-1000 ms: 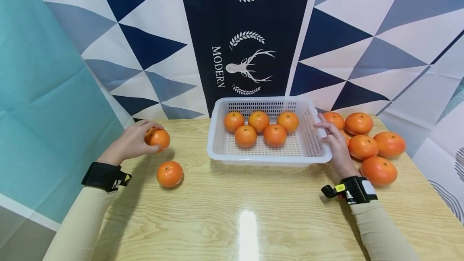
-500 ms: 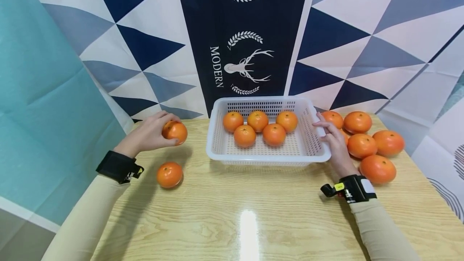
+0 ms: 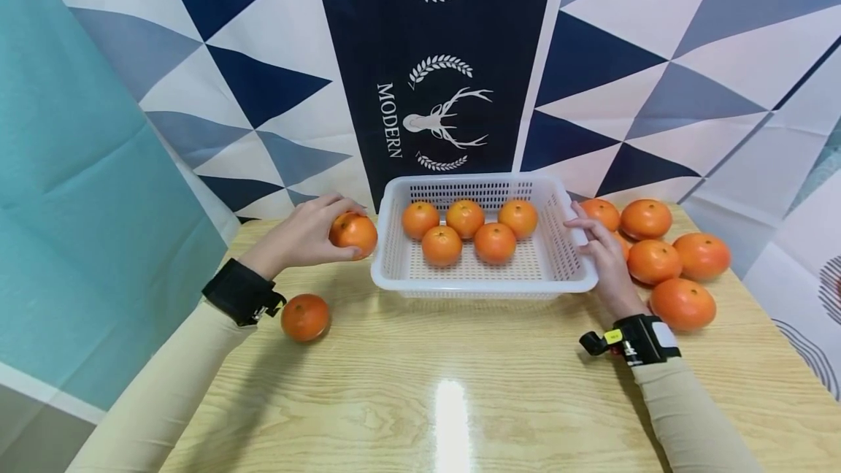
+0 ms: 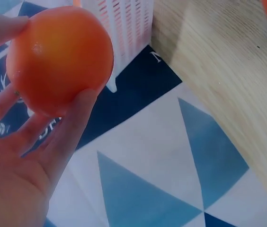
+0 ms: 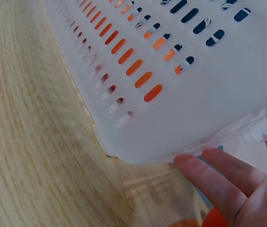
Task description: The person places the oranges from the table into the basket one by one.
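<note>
fruit gleams round and orange, gripped by the left hand, the right hand loosely touching a basket.

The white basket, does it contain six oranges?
No, the white basket holds five oranges, three in the back row and two in front.

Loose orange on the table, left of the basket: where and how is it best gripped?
Probably around its widest part, pinched on opposite sides, coming from above: the loose orange is round, sits directly on the table, and its top shows uncovered.
</note>
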The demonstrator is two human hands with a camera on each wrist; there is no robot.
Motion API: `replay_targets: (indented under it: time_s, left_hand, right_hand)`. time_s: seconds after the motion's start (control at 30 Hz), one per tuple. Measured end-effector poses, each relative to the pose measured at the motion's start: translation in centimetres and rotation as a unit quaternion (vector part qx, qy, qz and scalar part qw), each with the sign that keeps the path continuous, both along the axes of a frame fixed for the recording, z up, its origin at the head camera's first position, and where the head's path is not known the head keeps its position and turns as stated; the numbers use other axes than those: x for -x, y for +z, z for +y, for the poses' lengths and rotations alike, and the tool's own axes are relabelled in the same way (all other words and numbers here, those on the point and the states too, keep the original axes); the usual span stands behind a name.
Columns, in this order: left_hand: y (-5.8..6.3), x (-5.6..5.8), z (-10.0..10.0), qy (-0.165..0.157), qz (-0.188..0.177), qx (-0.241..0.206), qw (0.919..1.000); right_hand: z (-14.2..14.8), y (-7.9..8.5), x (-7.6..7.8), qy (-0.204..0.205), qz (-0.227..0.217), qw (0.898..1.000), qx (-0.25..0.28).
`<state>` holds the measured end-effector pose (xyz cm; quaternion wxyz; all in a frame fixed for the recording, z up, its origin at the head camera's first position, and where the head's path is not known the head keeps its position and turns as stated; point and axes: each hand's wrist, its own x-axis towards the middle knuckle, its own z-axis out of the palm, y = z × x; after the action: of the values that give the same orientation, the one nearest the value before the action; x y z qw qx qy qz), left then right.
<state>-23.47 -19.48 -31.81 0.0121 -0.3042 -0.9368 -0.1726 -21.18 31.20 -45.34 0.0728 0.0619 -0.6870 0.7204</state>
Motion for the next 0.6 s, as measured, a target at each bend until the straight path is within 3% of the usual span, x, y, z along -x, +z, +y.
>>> replay_targets:
  time_s: [0.6]
  left_hand:
    - [0.4,0.9,4.5,-0.049,-0.015,-0.014,0.9986]
  right_hand:
    - [0.0,0.2,-0.1,0.010,-0.007,1.000,-0.006]
